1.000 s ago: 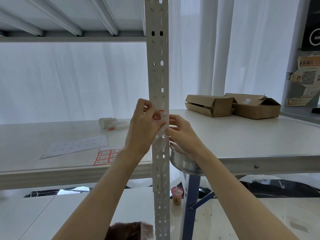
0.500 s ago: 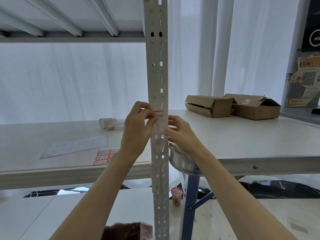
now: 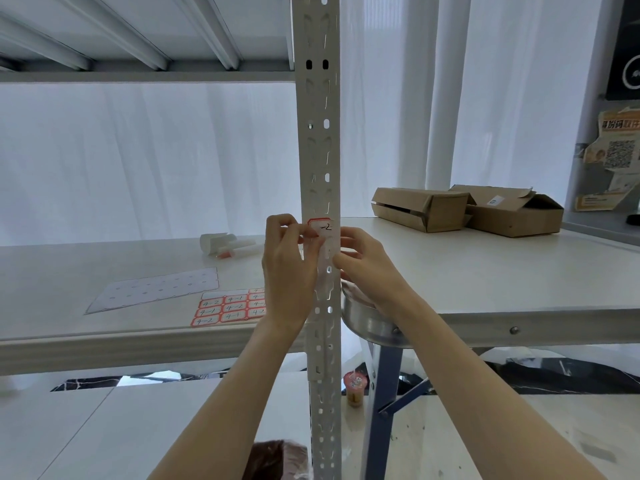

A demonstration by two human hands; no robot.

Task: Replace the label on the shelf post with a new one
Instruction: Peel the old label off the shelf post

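A white perforated shelf post (image 3: 320, 140) runs upright through the middle of the view. A small red-bordered white label (image 3: 322, 227) marked "-2" sits on its front face at hand height. My left hand (image 3: 289, 268) is at the post's left side, thumb and forefinger pinching the label's left edge. My right hand (image 3: 367, 266) rests against the post's right edge just below the label, fingers curled and holding nothing I can see. A sheet of red-bordered labels (image 3: 228, 308) marked 4-1 and 4-2 lies on the shelf board behind my left wrist.
A used white backing sheet (image 3: 156, 289) lies left of the label sheet, with a white marker and roll (image 3: 225, 245) further back. Two cardboard boxes (image 3: 467, 211) sit on the table (image 3: 519, 271) at right. A metal bowl (image 3: 367, 322) hangs behind the post. A cup (image 3: 354, 388) stands on the floor.
My left hand has slid left off the front of the post, uncovering the label, which now lies flatter on the post. My right hand has barely moved.
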